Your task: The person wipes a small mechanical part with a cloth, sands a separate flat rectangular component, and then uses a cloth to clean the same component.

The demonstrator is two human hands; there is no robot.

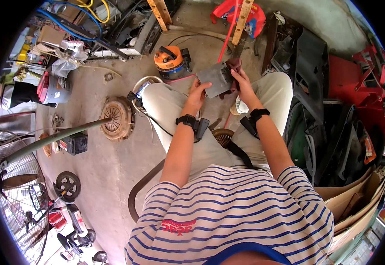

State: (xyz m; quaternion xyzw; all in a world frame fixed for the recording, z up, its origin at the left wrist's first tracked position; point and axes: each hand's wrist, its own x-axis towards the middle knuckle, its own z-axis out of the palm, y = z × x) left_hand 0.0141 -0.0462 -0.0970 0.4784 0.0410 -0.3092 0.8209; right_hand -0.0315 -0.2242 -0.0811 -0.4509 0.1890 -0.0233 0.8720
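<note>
Flat grey box (213,80) held up between both hands, dark red cloth (233,65) at its right end; looks like a wiping step.

Box sits above the gap between the seated person's knees, clear of the floor (113,165). Left hand (196,93) grasps its left end, thumb over the upper face, other fingers mostly hidden. Right hand (244,84) has its fingers closed on the cloth, bunched against the right edge; whether they also pinch the box, cannot tell. Far side: orange-and-blue machine (167,60); to the left, round rusty disc (117,119). My read: next move calls for a steady left grip while the right hand draws the cloth over the face, without letting the box tip or slip.
</note>
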